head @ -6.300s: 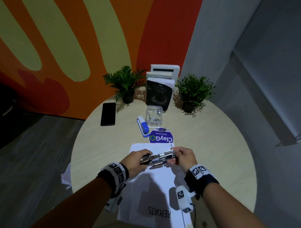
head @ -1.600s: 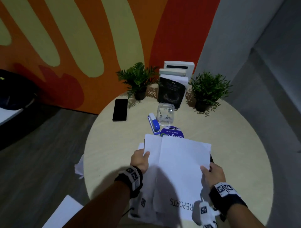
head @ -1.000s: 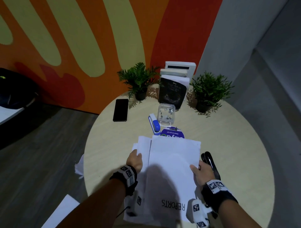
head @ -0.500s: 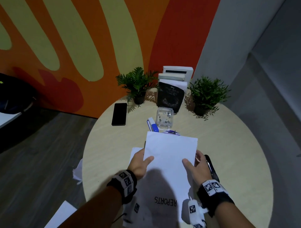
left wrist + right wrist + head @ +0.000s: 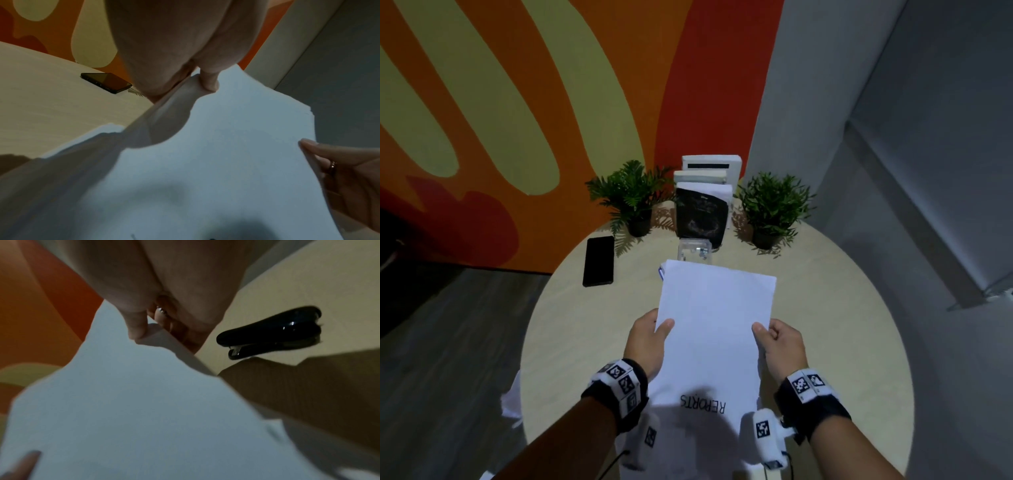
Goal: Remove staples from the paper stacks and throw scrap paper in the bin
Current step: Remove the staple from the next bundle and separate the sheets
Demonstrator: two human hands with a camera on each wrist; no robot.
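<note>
You held stack [image 5: 714, 329] above table [image 5: 842, 308] — left hand [image 5: 645, 342] pinching left edge, right hand [image 5: 782, 346] pinching right edge, thumbs on top. Stapler [image 5: 271, 332] lay just beside right hand.

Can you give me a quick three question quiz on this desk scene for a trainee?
1. True or false: both hands hold the paper stack.
2. Which lies on the table left of the plants: A phone, B mug, C scissors?
3. What word is printed on the sheet nearest the person?

Key: 1 true, the left hand and right hand each pinch a side edge. 2 A, the black phone. 3 REPORTS.
</note>
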